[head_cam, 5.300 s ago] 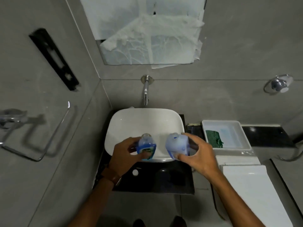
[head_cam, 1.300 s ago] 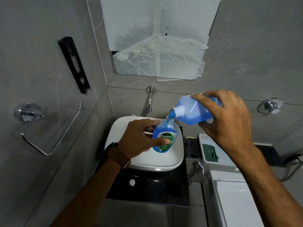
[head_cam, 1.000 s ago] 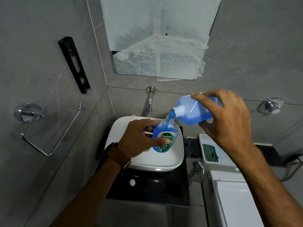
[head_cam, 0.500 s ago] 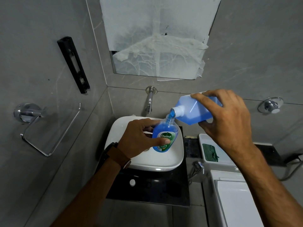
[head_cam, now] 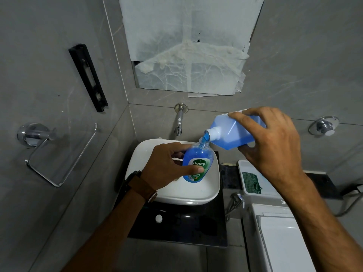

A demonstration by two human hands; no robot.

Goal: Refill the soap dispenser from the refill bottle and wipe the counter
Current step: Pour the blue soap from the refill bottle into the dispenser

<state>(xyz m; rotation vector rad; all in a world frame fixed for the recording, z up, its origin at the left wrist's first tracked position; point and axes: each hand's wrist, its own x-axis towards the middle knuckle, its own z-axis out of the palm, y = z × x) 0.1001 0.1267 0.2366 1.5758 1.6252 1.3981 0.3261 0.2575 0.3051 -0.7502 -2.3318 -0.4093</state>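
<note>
Soap dispenser [head_cam: 197, 163], labelled "Dettol" in white on green, was gripped upright by the left hand [head_cam: 167, 165] above the white sink [head_cam: 208, 190]. The right hand [head_cam: 269, 146] clasped the tilted refill bottle [head_cam: 229, 134], blue liquid running into the dispenser's neck.

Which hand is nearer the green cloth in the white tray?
Right. The right hand holds the refill bottle just above the green cloth; the left hand grips the dispenser over the sink.

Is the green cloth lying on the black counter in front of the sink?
No, the green cloth lies inside the white tray to the right of the sink, not on the black counter.
</note>
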